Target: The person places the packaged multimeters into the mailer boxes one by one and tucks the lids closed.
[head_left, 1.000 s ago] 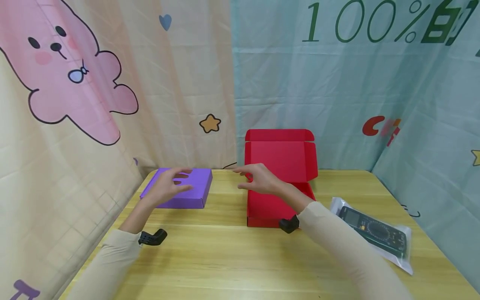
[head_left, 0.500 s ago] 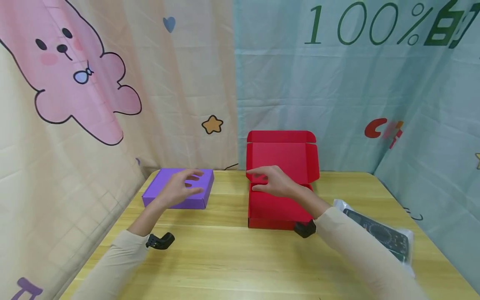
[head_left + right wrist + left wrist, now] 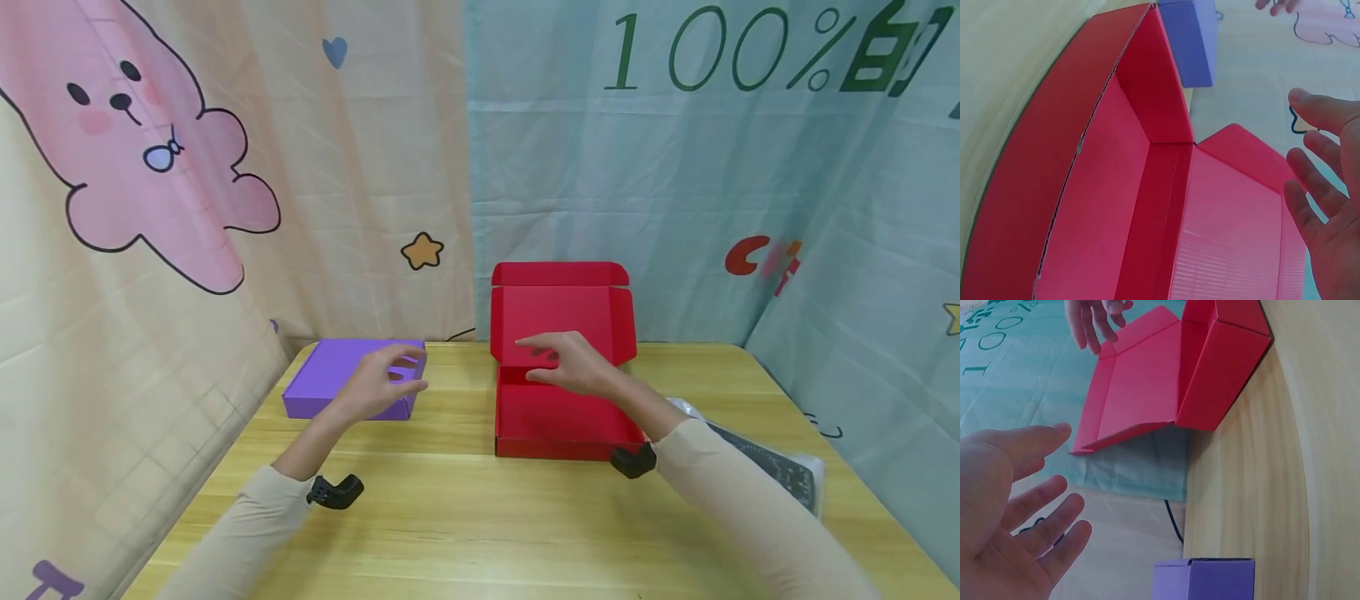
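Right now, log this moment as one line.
left hand: holds nothing; right hand: holds nothing; red box: lid raised; purple box: closed; bagged multimeter: partly hidden by right sleeve

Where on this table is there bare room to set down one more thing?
The widest patch is bare table before the open red box, between the sleeves. A narrower strip divides this box from the purple box. Crowded: the right side, where a bagged device lies.

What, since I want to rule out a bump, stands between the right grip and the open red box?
Nothing visible: no object separates the right grip from the open red box in the head or right wrist view. The purple box lies off to the person's left.
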Demonstrator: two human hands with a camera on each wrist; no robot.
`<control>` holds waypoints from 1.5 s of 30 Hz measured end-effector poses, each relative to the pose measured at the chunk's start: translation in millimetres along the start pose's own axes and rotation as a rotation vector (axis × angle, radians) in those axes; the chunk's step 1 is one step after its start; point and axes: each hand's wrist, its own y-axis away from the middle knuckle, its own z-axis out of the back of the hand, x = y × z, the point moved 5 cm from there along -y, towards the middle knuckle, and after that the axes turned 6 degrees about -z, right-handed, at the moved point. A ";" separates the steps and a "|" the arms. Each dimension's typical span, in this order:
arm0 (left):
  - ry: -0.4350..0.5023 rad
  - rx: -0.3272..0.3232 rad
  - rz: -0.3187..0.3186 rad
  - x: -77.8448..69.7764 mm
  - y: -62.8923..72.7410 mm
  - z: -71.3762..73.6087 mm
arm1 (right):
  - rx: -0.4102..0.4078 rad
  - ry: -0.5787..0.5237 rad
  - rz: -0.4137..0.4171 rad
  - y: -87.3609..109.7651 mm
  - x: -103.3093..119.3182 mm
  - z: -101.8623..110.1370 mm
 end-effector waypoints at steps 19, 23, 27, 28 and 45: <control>0.074 0.019 0.039 -9.4 0.6 -33.0 | -0.068 0.035 0.009 24.6 -19.9 15.3; 0.098 0.017 0.033 -10.2 -0.2 -41.3 | -0.076 0.032 0.002 29.5 -26.9 16.4; 0.132 0.025 0.028 -11.0 -1.5 -52.3 | -0.098 0.045 -0.008 34.7 -33.7 19.3; 0.137 0.027 0.027 -11.1 -1.7 -55.1 | -0.100 0.050 -0.014 36.0 -35.4 20.0; 0.227 0.039 0.045 -8.0 -1.4 -89.4 | -0.100 0.056 -0.124 65.6 -65.2 39.0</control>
